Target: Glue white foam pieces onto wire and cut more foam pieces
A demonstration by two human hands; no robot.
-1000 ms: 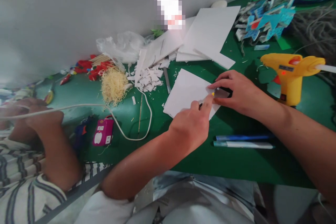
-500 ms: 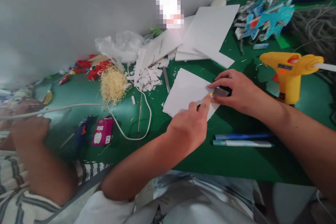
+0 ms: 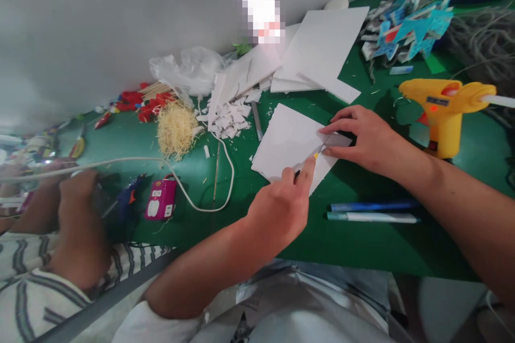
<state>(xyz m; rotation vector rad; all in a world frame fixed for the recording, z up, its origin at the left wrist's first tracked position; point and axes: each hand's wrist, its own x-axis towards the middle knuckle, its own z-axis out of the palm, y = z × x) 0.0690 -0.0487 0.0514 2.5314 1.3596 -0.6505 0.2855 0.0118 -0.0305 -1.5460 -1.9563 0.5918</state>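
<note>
A white foam board piece [image 3: 287, 131] lies flat on the green table in front of me. My left hand [image 3: 284, 206] is closed around a craft knife [image 3: 316, 156], its forefinger stretched along the top. Only the yellow front and a bit of the black body show; the thin blade points at the board near its right side. My right hand [image 3: 358, 136] rests on the board's right end, thumb and fingers spread on either side of the blade's line, holding no object. Just below the right forearm lie a blue pen [image 3: 368, 207] and a white pen [image 3: 374, 217].
To the right stands a yellow glue gun [image 3: 446, 112]. Foam boards [image 3: 322, 45], white scraps [image 3: 231, 120] and a straw-like bundle [image 3: 176, 128] lie behind. A white cord [image 3: 197, 208] loops leftward past a magenta box [image 3: 161, 199]. A co-worker's hand [image 3: 78, 187] is at far left.
My left hand has drawn the craft knife toward me and slightly left across the board. My right hand has stayed nearly in place. The co-worker's arm at left has shifted.
</note>
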